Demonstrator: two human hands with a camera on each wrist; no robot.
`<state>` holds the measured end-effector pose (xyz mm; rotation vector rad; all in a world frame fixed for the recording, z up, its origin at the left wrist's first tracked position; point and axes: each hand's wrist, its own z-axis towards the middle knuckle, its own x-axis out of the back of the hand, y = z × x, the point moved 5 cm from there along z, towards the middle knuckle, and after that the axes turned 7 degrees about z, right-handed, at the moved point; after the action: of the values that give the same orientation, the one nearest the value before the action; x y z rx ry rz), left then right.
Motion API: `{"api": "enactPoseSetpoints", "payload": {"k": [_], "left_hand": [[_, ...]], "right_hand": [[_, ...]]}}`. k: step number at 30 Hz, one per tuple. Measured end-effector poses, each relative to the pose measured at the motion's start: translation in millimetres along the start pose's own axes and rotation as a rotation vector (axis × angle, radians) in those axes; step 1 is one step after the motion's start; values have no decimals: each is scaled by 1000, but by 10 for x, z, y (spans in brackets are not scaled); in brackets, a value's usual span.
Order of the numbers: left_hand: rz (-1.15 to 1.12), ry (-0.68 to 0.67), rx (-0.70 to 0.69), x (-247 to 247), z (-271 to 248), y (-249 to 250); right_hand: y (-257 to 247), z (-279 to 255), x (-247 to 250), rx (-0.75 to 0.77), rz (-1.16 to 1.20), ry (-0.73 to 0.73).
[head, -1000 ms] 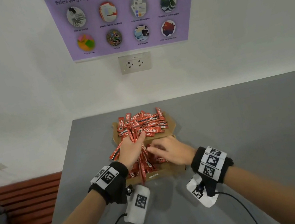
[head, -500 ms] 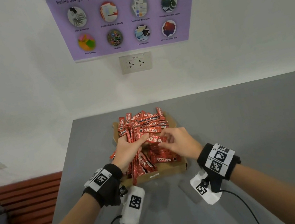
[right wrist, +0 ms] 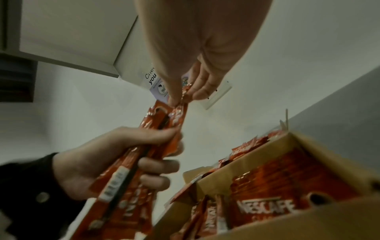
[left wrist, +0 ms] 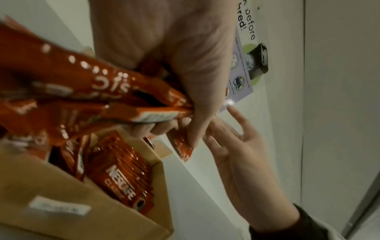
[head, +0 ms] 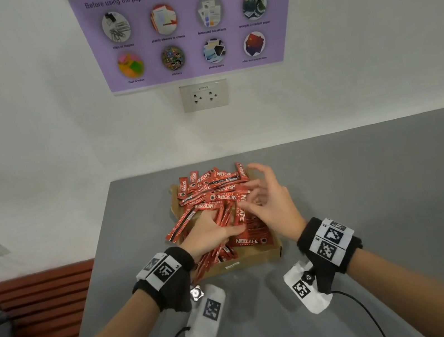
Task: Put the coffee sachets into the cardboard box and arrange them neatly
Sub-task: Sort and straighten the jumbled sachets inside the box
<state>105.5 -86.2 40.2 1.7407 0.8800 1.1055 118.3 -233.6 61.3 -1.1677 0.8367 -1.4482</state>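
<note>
**Squaring a bundle of sachets above the box**

Left hand (head: pixel 211 233): fingers and thumb curled round a bundle of coffee sachets (right wrist: pixel 131 175), held lengthwise just above the cardboard box (head: pixel 248 262). Judgement: the fist keeps the sticks parallel so they can go in as one block.

Right hand (head: pixel 272 204): in the right wrist view, thumb and fingertips pinch the far end of that bundle (right wrist: pixel 182 99), the remaining fingers spread loosely above the box. Judgement: it is tugging or tapping the ends level; the exact contact is blurred.

Box: sits on the grey tabletop (head: pixel 367 202), near its back edge. Inside, at the right side of the box, a tidy row of sachets lies flat, logo up (left wrist: pixel 123 177). The box's near-left part holds a few loose sticks standing askew (right wrist: pixel 207 216).

Beyond the box's far rim: a loose heap of sachets (head: pixel 212 187) is piled on the open flap, pointing every way.

Judgement: task partway; one row laid, the bundle in hand next, the heap unsorted.
</note>
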Motion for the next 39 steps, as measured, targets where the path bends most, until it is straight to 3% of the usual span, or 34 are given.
{"api": "enactPoseSetpoints", "payload": {"k": [4,9,12,15,19,27,34,39], "left_hand": [[-19,124,-20,-22,40,-5],[234,142,16,89,66,-95],[292,239,59,272,110,-168],[337,232,35,288,131,-169],[427,148,-12,133,143,-152],[844,43,-44,-103,272,-278],[942,19,-81,-217,302,-354],[932,20,-50,-215,325,-407]], "right_hand": [[97,-33,-89,-126,35,-27],[188,-28,14,-130,-239,-117],[313,-74,11,-186,-462,-300],[396,-148,-67,-212,-656,-460],[399,-148,-185,-137,-855,-556],[488,-106,-244,-84,-969,-584],[489,-161,-133,2,-1000,-542],[556,-209,-19,-60,-1000,-563]]}}
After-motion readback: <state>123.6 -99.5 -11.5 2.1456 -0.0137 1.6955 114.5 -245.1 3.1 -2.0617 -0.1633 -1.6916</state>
